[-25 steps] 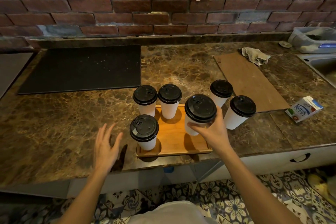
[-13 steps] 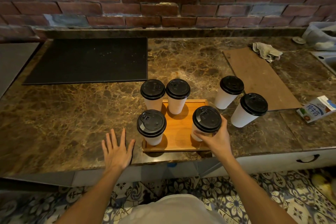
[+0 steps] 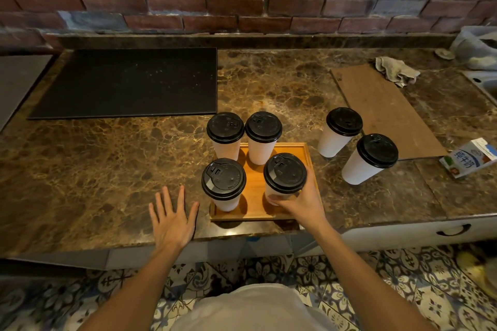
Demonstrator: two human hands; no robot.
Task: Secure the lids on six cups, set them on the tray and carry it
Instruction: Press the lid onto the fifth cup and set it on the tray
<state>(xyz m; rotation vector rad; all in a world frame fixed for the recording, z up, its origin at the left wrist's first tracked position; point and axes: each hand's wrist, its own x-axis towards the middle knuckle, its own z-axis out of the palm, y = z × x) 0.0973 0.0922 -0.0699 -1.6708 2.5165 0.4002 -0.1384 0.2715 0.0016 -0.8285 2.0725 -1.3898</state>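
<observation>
A small wooden tray [image 3: 305, 154] lies near the counter's front edge. White paper cups with black lids stand on it: two at the back [image 3: 225, 136] [image 3: 263, 137], one at the front left [image 3: 223, 185], one at the front right [image 3: 285, 177]. My right hand [image 3: 301, 203] grips the front right cup from its near side. My left hand [image 3: 172, 216] lies flat and spread on the counter, just left of the tray, holding nothing. Two more lidded cups [image 3: 340, 131] [image 3: 369, 158] stand on the counter to the right of the tray.
A black mat [image 3: 129, 83] covers the back left of the marble counter. To the right lie a brown board [image 3: 382, 107], a crumpled rag [image 3: 398, 71] and a small milk carton [image 3: 469, 157]. A sink edge [image 3: 484, 83] shows at the far right. A brick wall stands behind.
My right hand has brought its cup down onto the tray's front right part. My left hand has dropped flat onto the counter beside the tray.
</observation>
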